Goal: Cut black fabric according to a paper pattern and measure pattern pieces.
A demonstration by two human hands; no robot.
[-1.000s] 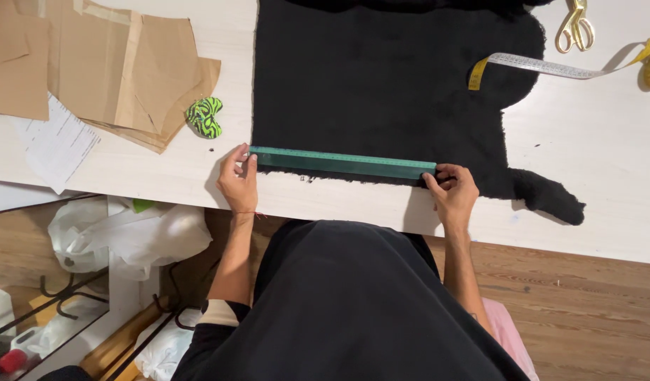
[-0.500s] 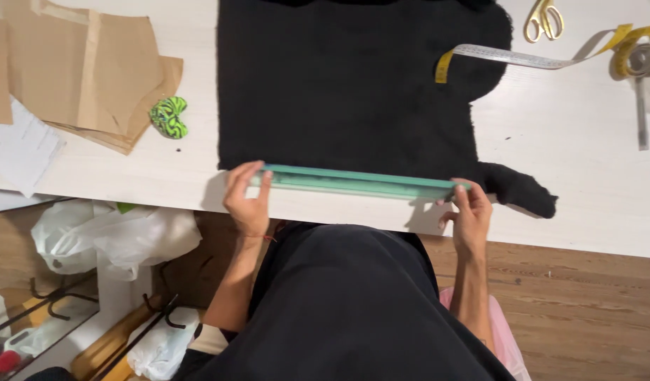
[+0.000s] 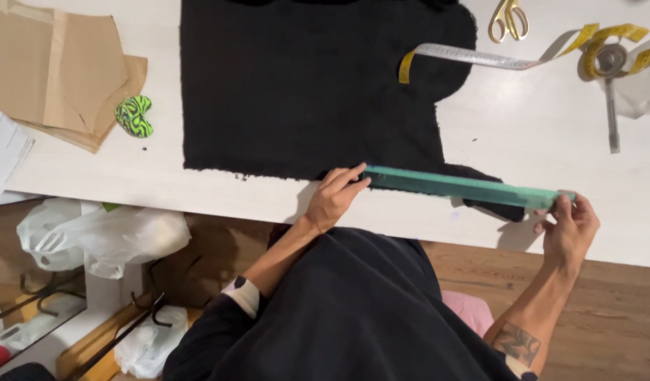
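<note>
- Left hand pinches one end of a long green ruler, fingertips on top, thumb under; looks like it's steadying that end at the lower edge of the black fabric.
- Right hand grips the other end, fingers closed round it, out past the fabric over bare white table.
- Hands well apart, one per end, so the ruler stays level; it runs slightly tilted along the table's near edge, crossing a narrow black fabric tail.
- Can't tell if the ruler rests on the cloth or hovers just above.
- Open room: bare table right of the fabric. Tape measure and gold scissors sit far side; brown paper patterns and a green-black scrunchie lie left, clear of the hands.
</note>
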